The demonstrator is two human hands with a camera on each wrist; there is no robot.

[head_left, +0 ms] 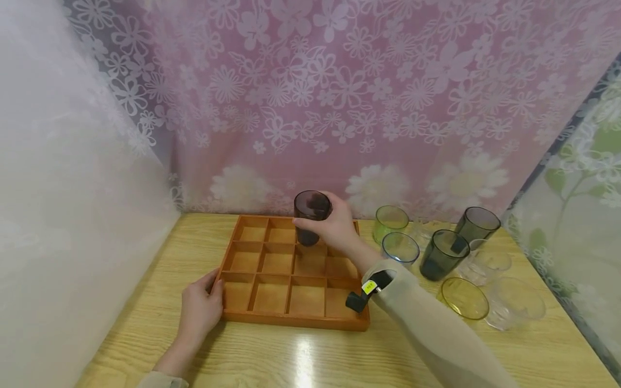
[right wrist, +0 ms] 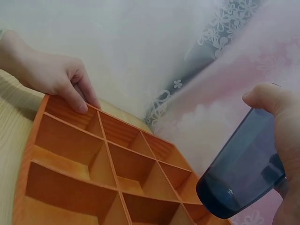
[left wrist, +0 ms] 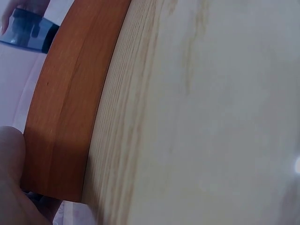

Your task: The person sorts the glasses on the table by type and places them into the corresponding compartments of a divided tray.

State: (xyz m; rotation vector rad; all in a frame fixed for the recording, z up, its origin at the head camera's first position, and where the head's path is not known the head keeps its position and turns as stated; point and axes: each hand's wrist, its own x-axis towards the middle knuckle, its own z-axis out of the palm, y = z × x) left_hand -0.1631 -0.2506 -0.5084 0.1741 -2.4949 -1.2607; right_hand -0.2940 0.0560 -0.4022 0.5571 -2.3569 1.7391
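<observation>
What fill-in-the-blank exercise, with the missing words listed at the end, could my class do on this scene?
In the head view, the left hand grips the ____ side of the wooden divided tray.
The tray's front row has ____ compartments.
Of the green tumbler and the yellow tumbler, the ____ one stands nearer the right hand, which holds a dark tumbler.
In the head view, the yellow tumbler stands to the ____ of the tray.
Missing words: left; four; green; right.

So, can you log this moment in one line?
right hand: grips dark glass over wooden tray | left hand: grips tray's left edge | other glasses: on table
</observation>
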